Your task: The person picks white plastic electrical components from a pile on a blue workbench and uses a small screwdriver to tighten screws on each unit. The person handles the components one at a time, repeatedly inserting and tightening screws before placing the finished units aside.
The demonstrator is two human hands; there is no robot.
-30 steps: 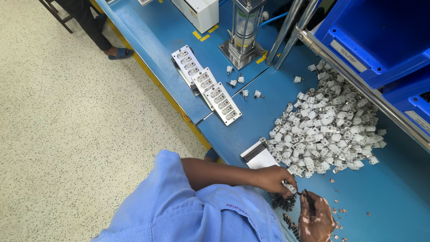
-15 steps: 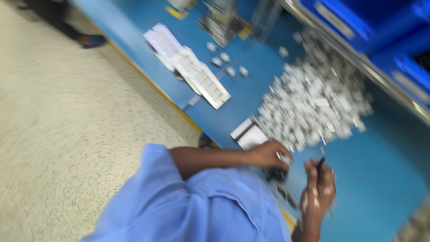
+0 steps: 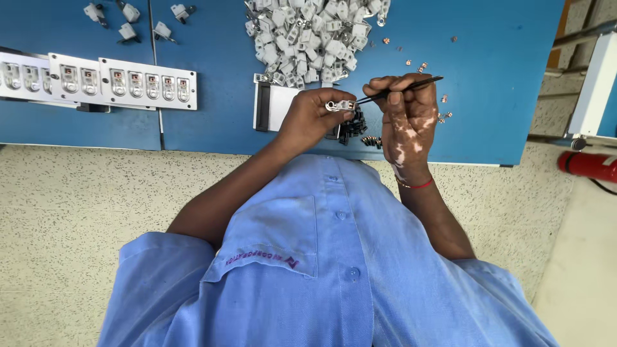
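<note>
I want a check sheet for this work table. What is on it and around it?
Surface: blue table, speckled floor beside it.
Job's things: small silvery part pinched in left hand; dark tweezers in right hand, tip at the part.
Clutter: heap of pale parts; white tray strip; small dark pieces; tiny metal bits.
Hands: both closed on their things.
Cables: black cable at the right edge.
Surroundings: red cylinder, grey frame.

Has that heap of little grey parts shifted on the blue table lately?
No. The heap of grey parts sits just beyond the white tray as before, beside the fixture strips; only the view turned.
</note>
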